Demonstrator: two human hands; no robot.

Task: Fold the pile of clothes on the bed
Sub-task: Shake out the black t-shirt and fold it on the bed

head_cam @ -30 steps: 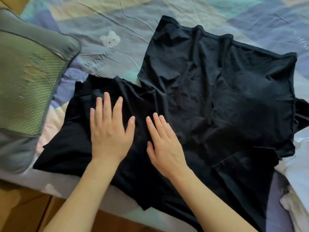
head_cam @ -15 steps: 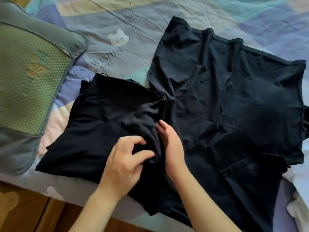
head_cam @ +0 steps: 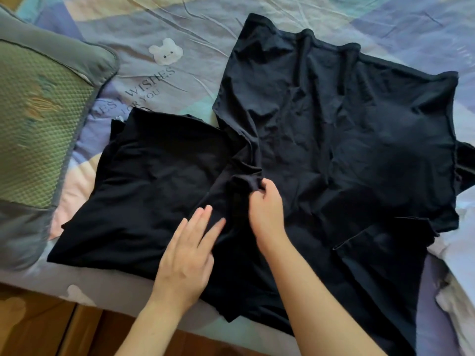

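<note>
Two hands work at the middle of a black garment [head_cam: 347, 140] spread over the bed [head_cam: 195, 29]. The right hand [head_cam: 266, 205] has its fingers [head_cam: 264, 187] curled round a bunched ridge of the cloth, grasping it. The left hand [head_cam: 187, 255] lies flat just left of that ridge, fingers [head_cam: 205, 217] straight and released, pressing the fabric. Left of them sits a folded black panel [head_cam: 154, 191], its near edge close to the bed's edge. Beyond the fingers lies bare patterned sheet with a bear print [head_cam: 166, 51]. A green pillow [head_cam: 36, 119] lies far left, pale cloth [head_cam: 460, 242] far right, wooden floor [head_cam: 38, 330] below.
</note>
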